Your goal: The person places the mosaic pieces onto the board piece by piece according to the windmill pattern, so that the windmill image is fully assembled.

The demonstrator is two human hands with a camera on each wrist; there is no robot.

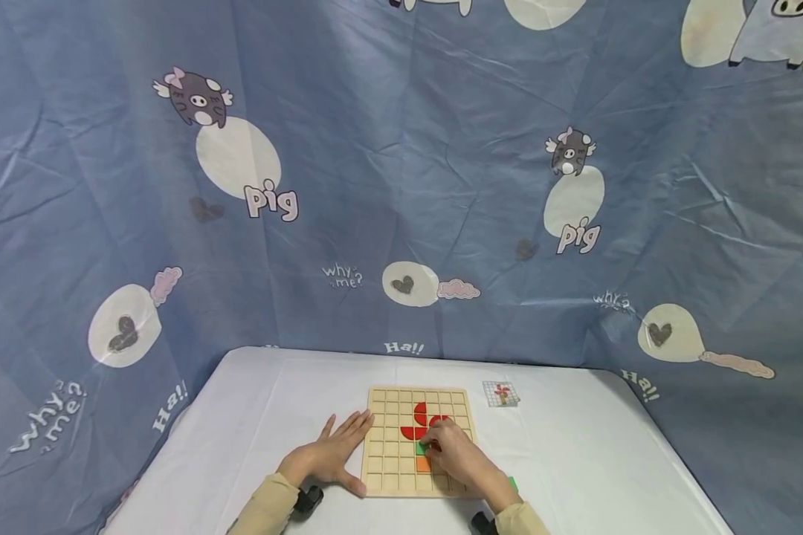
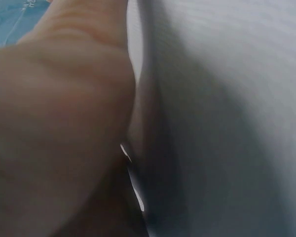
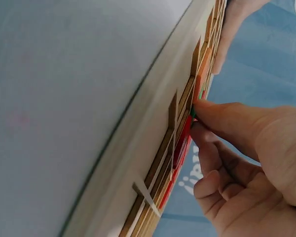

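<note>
A wooden grid board [image 1: 388, 447] lies on the white table. My left hand [image 1: 331, 455] is spread flat beside it, with fingertips and thumb at its left edge. Over the board's right half, my right hand [image 1: 459, 455] pinches a small green piece [image 3: 193, 112] between thumb and index finger, right at the grid cells. Directly below the green in the head view sits an orange square [image 1: 424, 465]. Red rounded pieces [image 1: 420, 413] fill cells above and to the left of the right fingertips; some are partly hidden by that hand. The left wrist view shows mostly blurred hand and white cloth.
A small card [image 1: 501, 394] with a grid and a red, green and orange picture lies beyond the board's upper right corner. Another green piece [image 1: 512, 484] shows beside the right wrist. A blue printed curtain [image 1: 348, 148] hangs around the back and sides of the table.
</note>
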